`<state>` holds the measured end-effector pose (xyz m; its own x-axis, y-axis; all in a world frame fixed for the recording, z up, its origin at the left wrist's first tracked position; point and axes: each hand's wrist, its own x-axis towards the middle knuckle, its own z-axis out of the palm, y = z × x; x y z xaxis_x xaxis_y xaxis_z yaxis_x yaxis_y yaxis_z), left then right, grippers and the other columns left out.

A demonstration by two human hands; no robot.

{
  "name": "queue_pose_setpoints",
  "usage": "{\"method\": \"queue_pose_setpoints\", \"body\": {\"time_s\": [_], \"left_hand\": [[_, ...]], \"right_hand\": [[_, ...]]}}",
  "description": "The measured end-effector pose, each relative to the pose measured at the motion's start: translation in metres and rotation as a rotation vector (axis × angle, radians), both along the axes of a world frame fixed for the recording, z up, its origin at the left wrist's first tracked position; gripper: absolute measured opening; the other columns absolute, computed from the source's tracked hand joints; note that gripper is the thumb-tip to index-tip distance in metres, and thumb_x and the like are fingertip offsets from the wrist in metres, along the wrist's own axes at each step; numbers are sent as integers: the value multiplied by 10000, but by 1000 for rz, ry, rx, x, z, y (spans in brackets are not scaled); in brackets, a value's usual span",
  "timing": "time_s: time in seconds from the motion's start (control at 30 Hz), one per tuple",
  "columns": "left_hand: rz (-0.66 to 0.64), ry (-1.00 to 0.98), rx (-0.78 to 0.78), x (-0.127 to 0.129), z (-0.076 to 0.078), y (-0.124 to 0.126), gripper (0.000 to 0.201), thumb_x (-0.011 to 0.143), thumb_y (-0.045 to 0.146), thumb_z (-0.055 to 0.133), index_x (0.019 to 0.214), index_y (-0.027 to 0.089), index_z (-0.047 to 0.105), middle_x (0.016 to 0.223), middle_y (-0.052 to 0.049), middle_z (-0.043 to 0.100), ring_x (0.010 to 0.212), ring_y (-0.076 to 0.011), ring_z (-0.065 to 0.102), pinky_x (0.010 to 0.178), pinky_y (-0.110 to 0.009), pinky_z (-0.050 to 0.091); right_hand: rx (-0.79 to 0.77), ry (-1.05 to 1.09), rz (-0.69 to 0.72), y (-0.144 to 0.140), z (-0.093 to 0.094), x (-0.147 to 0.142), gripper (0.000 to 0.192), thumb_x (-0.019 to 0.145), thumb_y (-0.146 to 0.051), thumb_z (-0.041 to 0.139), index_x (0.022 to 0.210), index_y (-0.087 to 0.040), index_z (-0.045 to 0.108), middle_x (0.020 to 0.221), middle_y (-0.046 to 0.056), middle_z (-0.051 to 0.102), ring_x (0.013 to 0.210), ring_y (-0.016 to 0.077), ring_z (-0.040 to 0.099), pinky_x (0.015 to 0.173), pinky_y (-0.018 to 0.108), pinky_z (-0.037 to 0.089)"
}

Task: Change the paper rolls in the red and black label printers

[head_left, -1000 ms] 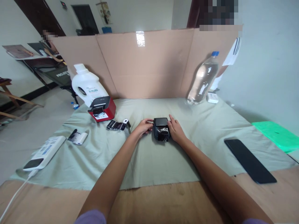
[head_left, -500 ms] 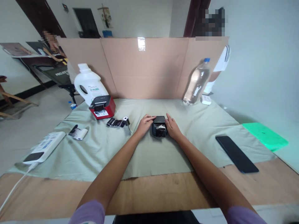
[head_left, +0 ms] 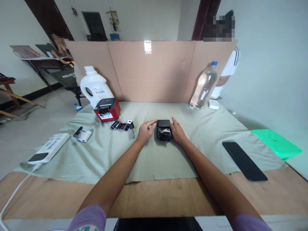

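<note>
Two small printers: a black one (head_left: 164,131) between the hands, a red one (head_left: 107,109) beyond the left hand (head_left: 145,131); two bottles (head_left: 204,86); one phone (head_left: 244,160).

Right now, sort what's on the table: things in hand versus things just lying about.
In hand:
small black printer, gripped by the left hand and right hand

Lying about:
red printer
white jug
water bottle
black phone
paper roll
</note>
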<state>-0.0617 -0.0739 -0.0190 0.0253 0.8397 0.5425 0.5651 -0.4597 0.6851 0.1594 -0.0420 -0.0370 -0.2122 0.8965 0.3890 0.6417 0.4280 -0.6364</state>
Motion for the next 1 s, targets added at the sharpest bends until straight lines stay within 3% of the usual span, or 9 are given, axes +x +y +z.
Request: {"method": "queue_pose_setpoints", "body": {"time_s": [0.17, 0.33, 0.63, 0.83, 1.0], "left_hand": [[-89, 109, 67, 9, 0, -2, 382, 973, 330, 503, 1295, 207, 668, 1289, -80, 697, 1183, -224, 628, 1042, -394, 505], [40, 25, 36, 6, -1, -3, 323, 970, 348, 498, 1146, 201, 725, 1127, -82, 756, 1077, -227, 687, 989, -397, 541], [-218, -241, -35, 2, -1, -1, 414, 1002, 406, 430, 1195, 162, 704, 1156, -99, 757, 1141, -224, 693, 1069, -386, 505], [-108, -153, 31, 3, -2, -4, 355, 977, 371, 464, 1141, 185, 718, 1138, -80, 759, 1050, -220, 725, 977, -358, 557], [-150, -168, 19, 1, -2, -3, 367, 971, 377, 472, 1204, 179, 675, 1222, -93, 725, 1074, -215, 716, 991, -354, 556]], "right_hand": [[-5, 3, 8, 0, 0, 0, 772, 1015, -590, 191, 1551, -55, 346, 1305, 218, 634, 1240, 336, 531, 1052, 473, 413], [-12, 9, 10, 1, -1, 0, 747, 1016, -584, 204, 1559, -90, 343, 1345, 210, 619, 1278, 338, 509, 1066, 494, 405], [-5, -1, 8, -1, 1, 1, 801, 1005, -630, 178, 1554, -71, 342, 1309, 214, 639, 1282, 337, 516, 1069, 481, 407], [-10, -11, 7, -1, 1, 1, 753, 1018, -586, 193, 1559, -80, 330, 1294, 205, 650, 1252, 338, 529, 1050, 489, 419], [0, -11, 9, 1, -1, 1, 709, 1025, -549, 217, 1557, -96, 337, 1313, 207, 635, 1251, 334, 532, 1048, 494, 423]]}}
